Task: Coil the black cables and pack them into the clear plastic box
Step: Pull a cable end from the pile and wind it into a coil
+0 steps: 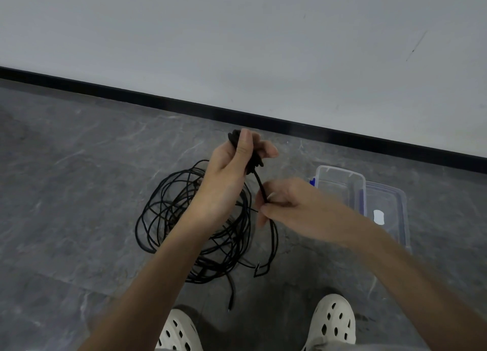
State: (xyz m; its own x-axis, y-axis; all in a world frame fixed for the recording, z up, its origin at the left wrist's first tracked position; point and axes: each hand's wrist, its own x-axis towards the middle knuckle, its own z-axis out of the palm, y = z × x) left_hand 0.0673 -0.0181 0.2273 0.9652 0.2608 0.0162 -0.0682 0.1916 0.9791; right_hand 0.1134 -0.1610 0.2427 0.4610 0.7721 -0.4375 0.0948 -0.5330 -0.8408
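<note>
Black cable (259,186) mid-coiling: left hand (232,171) grips the small coil (254,160), right hand (284,203) pinches the strand, loose pile (195,224) beside clear plastic box (340,184); next, another wrap.

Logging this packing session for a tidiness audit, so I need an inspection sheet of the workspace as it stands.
Surface: grey marbled floor.
Job's things: clear plastic box open on the floor, no cable seen inside; lid lies beside it.
Clutter: nothing seen.
Grippers: left hand grips a small wound coil; right hand pinches the strand leading from it.
Cables: loose black tangle on the floor below the hands.
Surroundings: white wall, black skirting, white clogs.
</note>
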